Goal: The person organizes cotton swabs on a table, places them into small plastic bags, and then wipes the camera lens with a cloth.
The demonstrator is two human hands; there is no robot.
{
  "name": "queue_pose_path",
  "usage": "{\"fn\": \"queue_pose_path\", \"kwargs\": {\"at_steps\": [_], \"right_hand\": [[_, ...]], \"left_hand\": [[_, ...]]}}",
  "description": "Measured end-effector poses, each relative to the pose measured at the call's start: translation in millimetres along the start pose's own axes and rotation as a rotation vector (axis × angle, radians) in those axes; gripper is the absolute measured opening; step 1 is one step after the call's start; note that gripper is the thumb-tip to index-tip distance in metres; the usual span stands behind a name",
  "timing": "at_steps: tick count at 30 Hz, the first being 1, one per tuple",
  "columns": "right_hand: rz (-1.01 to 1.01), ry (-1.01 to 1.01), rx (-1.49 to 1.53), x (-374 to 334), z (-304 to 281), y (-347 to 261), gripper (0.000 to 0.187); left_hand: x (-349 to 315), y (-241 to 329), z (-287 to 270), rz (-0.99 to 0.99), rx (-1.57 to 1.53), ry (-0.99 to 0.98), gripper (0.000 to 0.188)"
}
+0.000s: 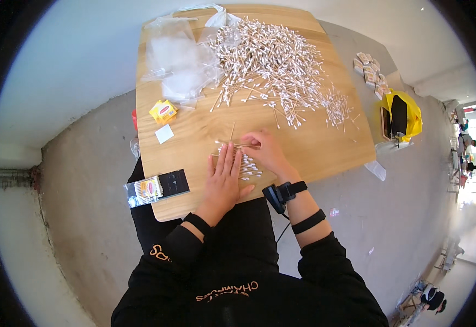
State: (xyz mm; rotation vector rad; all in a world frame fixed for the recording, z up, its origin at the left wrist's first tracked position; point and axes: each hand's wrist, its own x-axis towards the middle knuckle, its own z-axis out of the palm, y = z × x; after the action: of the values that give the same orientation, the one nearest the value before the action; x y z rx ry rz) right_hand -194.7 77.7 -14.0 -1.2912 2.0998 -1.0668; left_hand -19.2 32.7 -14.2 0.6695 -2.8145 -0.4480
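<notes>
My left hand (224, 177) lies flat with its fingers stretched over a small group of cotton swabs (250, 168) near the table's front edge. White swab tips show to the right of its fingers; the rest is covered by the hand. At the far side of this group, my right hand (268, 151) has its fingertips pinched on the end of a cotton swab (238, 144) lying crosswise. A single swab (232, 131) points away just beyond my left fingertips. Farther back spreads a large heap of loose cotton swabs (270, 60).
Clear plastic bags (175, 52) lie at the table's back left. Yellow cards (163, 111) and a white square (164, 133) sit below them. A clear packet of swabs (148, 189) rests at the left edge. Small boxes (370, 73) and a yellow bag (411, 117) stand at right.
</notes>
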Motion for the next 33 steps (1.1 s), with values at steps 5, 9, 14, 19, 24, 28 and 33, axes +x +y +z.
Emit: {"fn": "queue_pose_path", "kwargs": {"at_steps": [5, 9, 14, 19, 24, 28, 33], "right_hand": [[-0.051, 0.072, -0.027, -19.1, -3.6, 8.9, 0.022], [0.064, -0.08, -0.037, -1.6, -8.5, 4.9, 0.021], [-0.202, -0.002, -0.006, 32.2, 6.2, -10.7, 0.022], [-0.226, -0.032, -0.18, 52.3, -3.2, 4.7, 0.012], [-0.024, 0.036, -0.316, 37.4, -24.7, 16.4, 0.006], [0.043, 0.112, -0.219, 13.9, -10.9, 13.3, 0.008], [0.14, 0.081, -0.151, 11.9, -1.3, 7.7, 0.014]], "left_hand": [[3.9, 0.8, -0.7, -0.002, -0.011, -0.028, 0.1], [2.1, 0.0, -2.6, 0.015, 0.022, -0.054, 0.1], [0.4, -1.7, 2.5, 0.027, 0.017, -0.005, 0.097], [1.7, -1.3, 7.2, 0.058, 0.007, 0.039, 0.099], [1.5, -2.5, 5.2, 0.021, 0.017, -0.018, 0.101], [0.6, -3.0, 2.6, 0.028, 0.003, 0.002, 0.097], [2.9, -2.2, -3.0, 0.047, 0.035, -0.032, 0.097]]}}
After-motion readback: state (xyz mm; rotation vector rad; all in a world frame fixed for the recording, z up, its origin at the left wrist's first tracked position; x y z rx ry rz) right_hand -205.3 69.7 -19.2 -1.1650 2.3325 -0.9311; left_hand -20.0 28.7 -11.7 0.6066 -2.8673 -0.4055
